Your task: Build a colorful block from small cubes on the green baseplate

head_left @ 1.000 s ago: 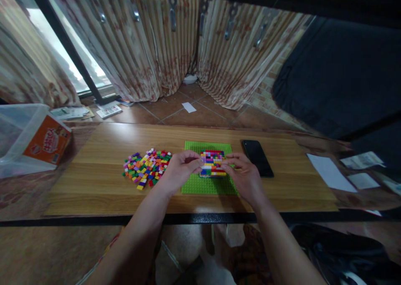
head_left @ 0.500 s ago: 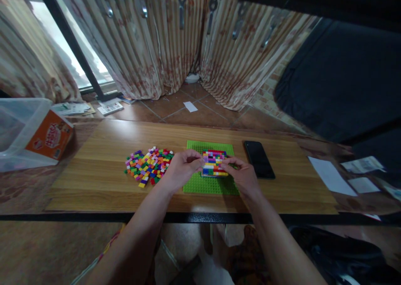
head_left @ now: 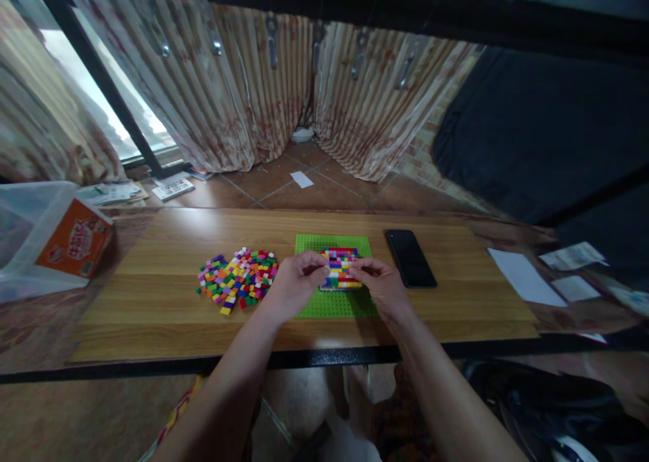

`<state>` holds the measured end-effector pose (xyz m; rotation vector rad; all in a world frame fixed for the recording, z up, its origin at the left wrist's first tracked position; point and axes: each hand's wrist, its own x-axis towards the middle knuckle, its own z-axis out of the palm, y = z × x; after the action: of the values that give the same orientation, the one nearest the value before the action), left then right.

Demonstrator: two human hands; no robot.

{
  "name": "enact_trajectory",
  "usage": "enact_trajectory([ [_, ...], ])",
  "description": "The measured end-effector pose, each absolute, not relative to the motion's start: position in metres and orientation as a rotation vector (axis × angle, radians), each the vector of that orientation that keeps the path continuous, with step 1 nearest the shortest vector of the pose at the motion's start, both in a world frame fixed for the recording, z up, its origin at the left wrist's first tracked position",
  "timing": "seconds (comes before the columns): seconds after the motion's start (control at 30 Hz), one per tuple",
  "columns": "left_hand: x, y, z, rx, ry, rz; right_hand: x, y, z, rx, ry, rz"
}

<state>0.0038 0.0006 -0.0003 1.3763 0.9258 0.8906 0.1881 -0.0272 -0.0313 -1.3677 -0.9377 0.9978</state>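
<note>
A block of small multicoloured toy building bricks (head_left: 339, 262) stands on a green studded baseplate (head_left: 337, 306) in the middle of the wooden board. My left hand (head_left: 298, 283) is at the block's left side, thumb and forefinger pinched together at its edge. Whatever lies between those fingertips is too small to make out. From the right, my right hand (head_left: 382, 287) reaches over the block, its closed fingertips touching the bricks on top near the right edge. A loose pile of bricks (head_left: 238, 277) in many colours lies left of my left hand.
A black phone (head_left: 410, 259) lies right of the baseplate. At the far left stands a clear plastic bin (head_left: 40, 245) with an orange label. White papers (head_left: 524, 276) lie to the right, and a dark metal bar (head_left: 324, 358) runs along the board's front edge.
The whole view has shifted slightly, so things appear lower and a little to the left. Both hands stay at the brick block; my right fingertips sit slightly differently on its top.
</note>
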Motion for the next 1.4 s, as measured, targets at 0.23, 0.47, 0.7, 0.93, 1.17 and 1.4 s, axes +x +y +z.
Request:
enact_trajectory([
  [0.23,0.007,-0.002,0.002,1.59,0.946,0.873,0.194,-0.037,-0.005,-1.449,-1.165,0.69],
  [0.47,0.013,-0.007,0.007,1.716,0.937,0.899,0.172,-0.047,0.002,-1.364,-1.502,0.807],
  [0.7,0.017,-0.01,0.007,1.809,0.889,0.89,0.174,-0.048,0.003,-1.342,-1.43,0.839],
  [0.93,0.018,-0.011,0.005,1.87,0.908,0.882,0.183,-0.047,0.004,-1.357,-1.4,0.886],
  [1.17,0.006,-0.004,0.006,1.888,1.147,0.895,0.206,-0.046,0.0,-1.516,-1.428,0.834],
  [1.4,0.002,0.0,0.001,1.93,1.257,0.819,0.199,-0.039,-0.012,-1.612,-1.526,0.612],
])
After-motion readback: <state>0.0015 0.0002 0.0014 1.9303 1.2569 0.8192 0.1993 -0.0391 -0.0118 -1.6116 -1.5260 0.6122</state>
